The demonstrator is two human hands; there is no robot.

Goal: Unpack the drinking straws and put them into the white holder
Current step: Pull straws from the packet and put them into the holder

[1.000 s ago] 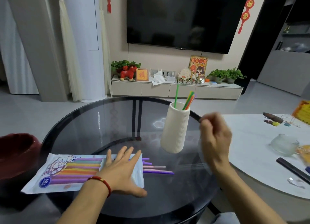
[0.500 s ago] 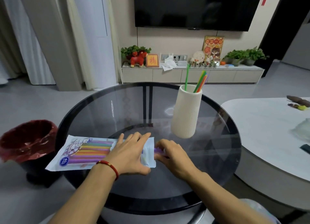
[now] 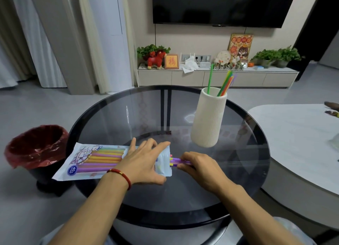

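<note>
Far left on the floor, beside the table [image 3: 238, 199]: bin [image 3: 34, 149] lined with a red bag, rim just by the glass edge. On the round glass top, toward its near left: pack [image 3: 95, 160] lying flat, open end to the right, orange, yellow, green and purple straws showing through its clear window. Pressed flat over the pack's right half: left hand [image 3: 145, 162], fingers spread, thumb at the near edge, red bracelet [image 3: 122, 176] on the wrist. Poking out of the open end, just right of that hand: loose straws [image 3: 174, 161], purple ones with a yellow tip and a pink tip among them. Closed on those ends: right hand [image 3: 200, 168], fingertips pinching the purple straws, knuckles up, forearm running back toward the lower right. Farther back and right, well apart from both hands: holder [image 3: 209, 120], white and ribbed, upright on the glass. Standing in it: one green straw [image 3: 210, 79] leaning at its left rim, and a bunch [image 3: 226, 84] of green, yellow, orange and purple tilted to the right. Right of the glass table: white table [image 3: 297, 138], mostly bare.
</note>
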